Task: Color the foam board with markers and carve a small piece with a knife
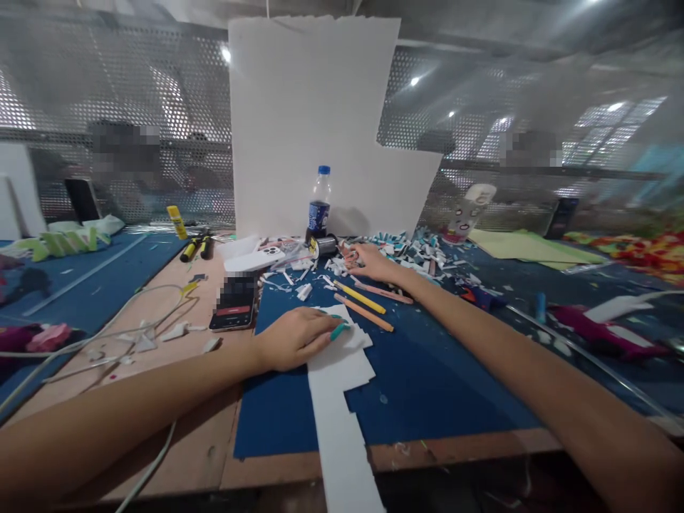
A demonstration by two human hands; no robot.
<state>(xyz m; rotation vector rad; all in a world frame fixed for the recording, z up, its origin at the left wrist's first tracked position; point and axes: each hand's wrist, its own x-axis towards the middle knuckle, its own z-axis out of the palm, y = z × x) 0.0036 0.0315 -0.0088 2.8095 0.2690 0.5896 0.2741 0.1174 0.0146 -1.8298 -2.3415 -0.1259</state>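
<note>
My left hand (293, 338) rests on a long white foam-board strip (335, 406) with a stepped right edge, which hangs over the table's front edge. Between its closed fingertips shows a small teal piece (338, 331). My right hand (371, 262) is stretched forward into a heap of white and teal scraps (398, 246), fingers curled; what they grip, if anything, is too small to tell. Just left of those fingers lies a dark spool (325, 246). An orange pen (366, 313), a yellow pen (361, 296) and a pinkish pen (385, 291) lie between my hands.
A blue mat (443, 399) covers the wooden table. Behind the scraps stand a cola bottle (319, 206) and a large white board (315, 107). Phones (234, 303), a cable (133, 303) and a glue stick (176, 221) are left; a tumbler (470, 212) and yellow-green sheets (529, 246) are right.
</note>
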